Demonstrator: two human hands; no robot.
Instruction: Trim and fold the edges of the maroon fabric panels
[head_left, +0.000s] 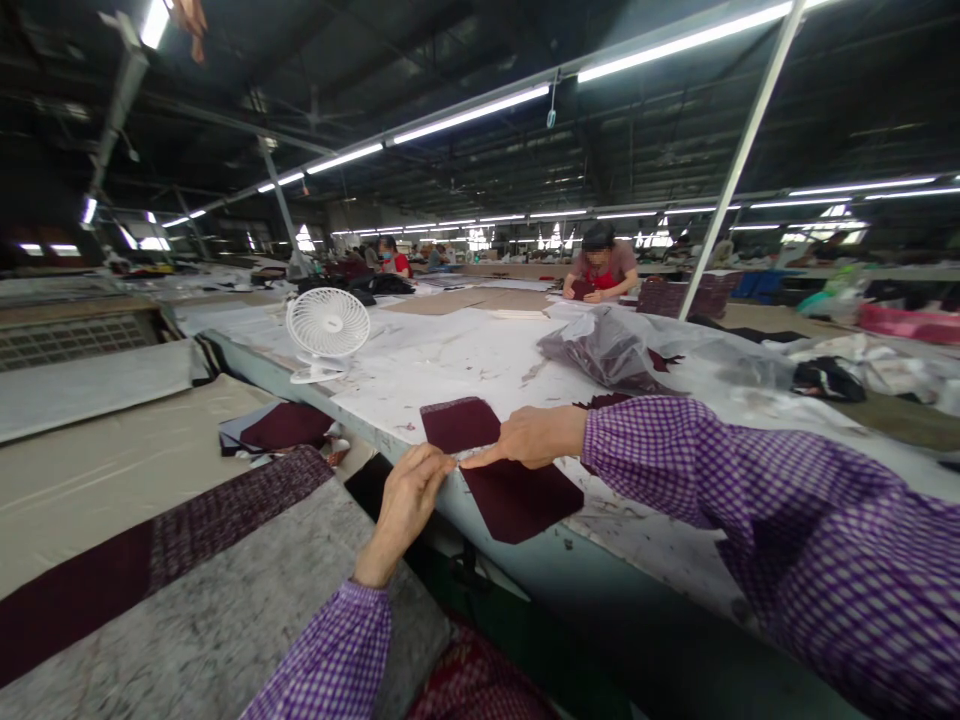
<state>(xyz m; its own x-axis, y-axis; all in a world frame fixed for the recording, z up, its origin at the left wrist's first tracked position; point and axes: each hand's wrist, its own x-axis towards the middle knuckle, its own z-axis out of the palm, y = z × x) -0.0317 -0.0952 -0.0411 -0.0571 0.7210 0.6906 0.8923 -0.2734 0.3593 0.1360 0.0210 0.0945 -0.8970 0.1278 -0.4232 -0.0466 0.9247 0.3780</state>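
Observation:
Two dark maroon fabric pieces lie at the near edge of the white table (442, 350): one fabric piece (459, 422) behind my fingers, the other fabric piece (525, 497) in front, reaching over the edge. My left hand (411, 490) is at the table edge, fingertips pinched together beside the fabric. What lies between those fingertips is too small to make out. From the right comes my right hand (536, 437), its index finger stretched out and its tip on the cloth close to my left fingertips. Its other fingers are curled and partly hidden.
A white fan (328, 323) stands on the table's left part. Clear plastic bagging (622, 345) covers dark cloth at the right. Left, a lower surface holds a long maroon strip (180, 535) and a small cloth pile (281, 428). A co-worker (600, 265) leans over the far side.

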